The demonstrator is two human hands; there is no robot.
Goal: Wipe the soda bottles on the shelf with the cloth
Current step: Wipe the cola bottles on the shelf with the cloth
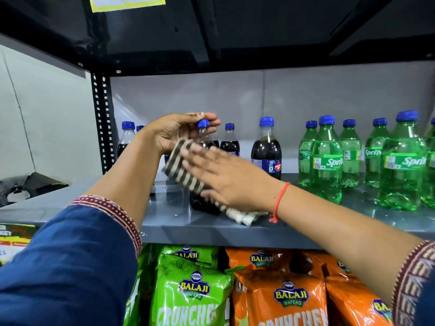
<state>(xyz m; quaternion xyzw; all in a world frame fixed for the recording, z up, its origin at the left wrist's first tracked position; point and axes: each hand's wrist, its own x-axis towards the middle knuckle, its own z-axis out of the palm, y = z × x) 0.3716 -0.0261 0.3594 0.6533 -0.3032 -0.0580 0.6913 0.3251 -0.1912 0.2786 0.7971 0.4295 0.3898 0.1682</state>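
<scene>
A dark cola bottle (pixel 204 137) with a blue cap stands near the front of the grey shelf (pixel 202 228). My left hand (pixel 173 132) curls around its neck and cap from the left. My right hand (pixel 226 177) presses a black-and-white striped cloth (pixel 184 168) flat against the bottle's body, hiding most of it; this hand is motion-blurred. More cola bottles (pixel 266 149) stand behind and to the right. Green Sprite bottles (pixel 326 161) fill the shelf's right side.
A black perforated upright (pixel 102 123) frames the shelf on the left, and the dark underside of the upper shelf (pixel 235 31) hangs overhead. Green chip bags (pixel 190 290) and orange chip bags (pixel 289 297) sit on the shelf below.
</scene>
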